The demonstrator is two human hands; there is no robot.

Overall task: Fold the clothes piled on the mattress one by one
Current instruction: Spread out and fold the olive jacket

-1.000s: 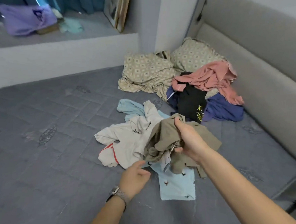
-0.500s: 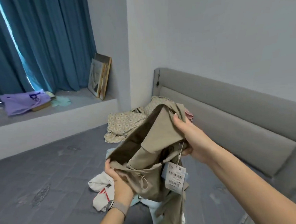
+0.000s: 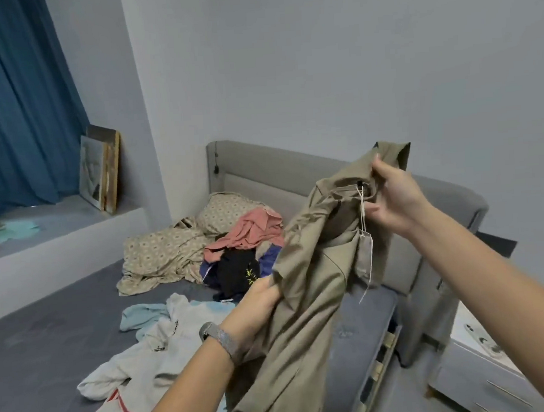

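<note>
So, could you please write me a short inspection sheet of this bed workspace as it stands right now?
Surface: grey mattress, bare at the left.
Job's things: olive garment held up in the air, with a paper tag hanging on a string; white hoodie and light blue garment lie spread; pink top, black garment and navy garment heaped near the headboard.
Clutter: patterned bedding and pillow.
Grippers: left hand grips the olive garment's side; right hand grips its top.
Cables: nothing seen.
Surroundings: blue curtain, framed pictures leaning on the window ledge.
</note>
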